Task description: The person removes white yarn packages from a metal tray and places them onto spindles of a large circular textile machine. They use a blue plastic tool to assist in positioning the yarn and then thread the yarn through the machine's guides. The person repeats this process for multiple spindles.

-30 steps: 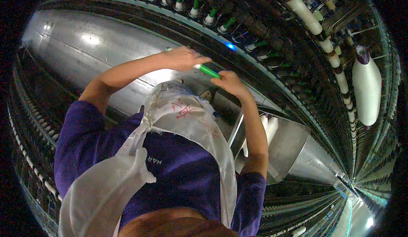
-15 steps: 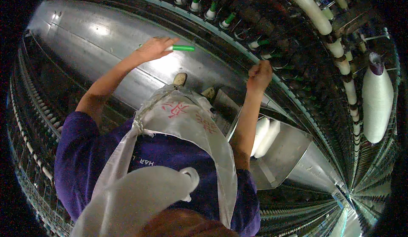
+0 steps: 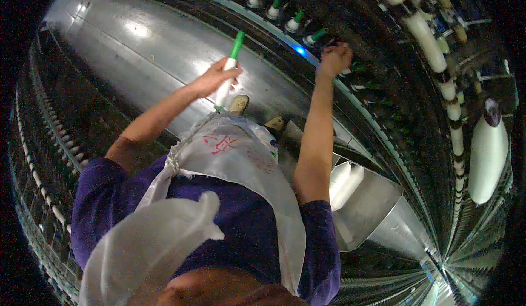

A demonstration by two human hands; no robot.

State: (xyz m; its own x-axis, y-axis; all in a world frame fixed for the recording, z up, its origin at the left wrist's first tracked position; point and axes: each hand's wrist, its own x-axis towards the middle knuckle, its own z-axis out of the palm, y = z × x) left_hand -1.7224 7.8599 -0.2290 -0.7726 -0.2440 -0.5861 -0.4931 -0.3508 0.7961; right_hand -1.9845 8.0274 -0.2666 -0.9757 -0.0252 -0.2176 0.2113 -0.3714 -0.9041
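We see the left hand (image 3: pixel 216 78) clamped on a green-tipped bobbin (image 3: pixel 230 64); the right hand (image 3: pixel 334 59) seems fisted at the spindle row (image 3: pixel 285 21). White bobbins (image 3: pixel 345 177) lie in the metal tray (image 3: pixel 372 207).

A glossy grey floor (image 3: pixel 137 48) aisle runs between dim spinning-machine rows (image 3: pixel 438 86), reflecting overhead light.

— Where do the hands sit?

— The left hand (image 3: pixel 216 78) is above the apron (image 3: pixel 241 158), gripping a bobbin (image 3: pixel 229 70). The right hand (image 3: pixel 335 59) is further right, up against the row of spindles (image 3: pixel 285 18).

— And the tray?

— The metal tray (image 3: pixel 372 213) lies right of the person's right arm, with wound bobbins (image 3: pixel 345 180) in it. A large roving bobbin (image 3: pixel 486 158) hangs far right.
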